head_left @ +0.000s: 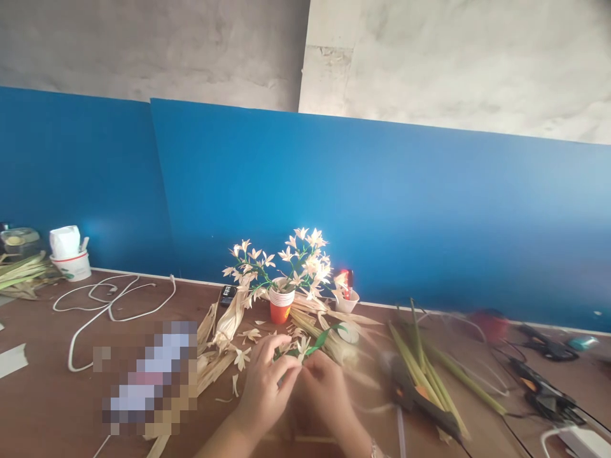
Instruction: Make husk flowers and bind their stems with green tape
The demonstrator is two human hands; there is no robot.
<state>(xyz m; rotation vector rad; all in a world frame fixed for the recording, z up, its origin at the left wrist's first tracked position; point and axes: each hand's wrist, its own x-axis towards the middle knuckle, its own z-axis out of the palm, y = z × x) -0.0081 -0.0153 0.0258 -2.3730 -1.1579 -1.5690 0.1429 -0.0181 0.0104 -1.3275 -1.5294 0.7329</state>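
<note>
Close together near the front of the table, both hands are closed in a pinch. My left hand has thumb and forefinger pressed together at the base of a small cream flower that looks made of corn husk. My right hand meets it from the other side, fingertips curled inward and what they pinch hidden. A narrow green strip runs beside the bloom and past the right knuckles. Just beyond stands a red and white paper cup holding many similar flowers on green stems. Loose petals lie left of my hands.
Dry husks surround the cup. At right are green husk stalks, a blurred dark glue gun and another glue gun with cords. A white cable and a white tub are left. A blue partition borders the back.
</note>
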